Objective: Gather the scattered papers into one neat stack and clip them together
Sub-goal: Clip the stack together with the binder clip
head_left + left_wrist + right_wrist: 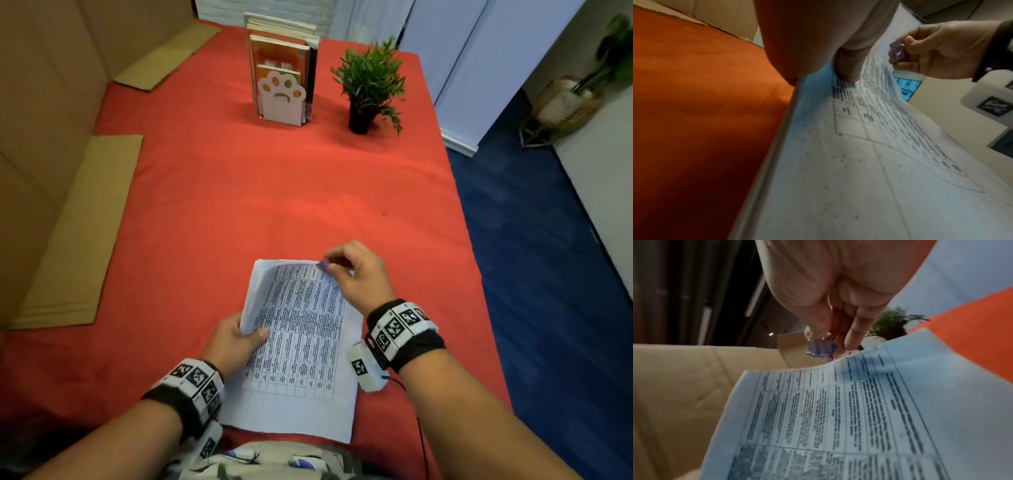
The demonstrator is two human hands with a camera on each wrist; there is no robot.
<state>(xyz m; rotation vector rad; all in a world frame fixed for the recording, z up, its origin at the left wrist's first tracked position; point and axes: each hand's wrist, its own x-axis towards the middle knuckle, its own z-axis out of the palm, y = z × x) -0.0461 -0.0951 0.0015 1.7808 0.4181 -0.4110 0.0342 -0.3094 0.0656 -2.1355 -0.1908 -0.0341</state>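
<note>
At the near edge of the worktop, covered in a soft red cloth, the stack of papers lies lengthwise away from the person, its near end flat and hanging slightly over the edge. The sheets are thin, white and printed with a dense table of dark text. The left hand grips the stack's left edge, thumb on top and fingers beneath, lifting that side so the paper curls upward. At the far right corner, the right hand pinches a small purple binder clip between thumb and fingers, right at the stack's top edge; whether the clip bites the sheets cannot be told. Beyond the papers lies a wide bare stretch of cloth. Flat cardboard pieces line the left side. At the far end stand books behind a paw-shaped bookend and a potted plant, well apart from the hands.
</note>
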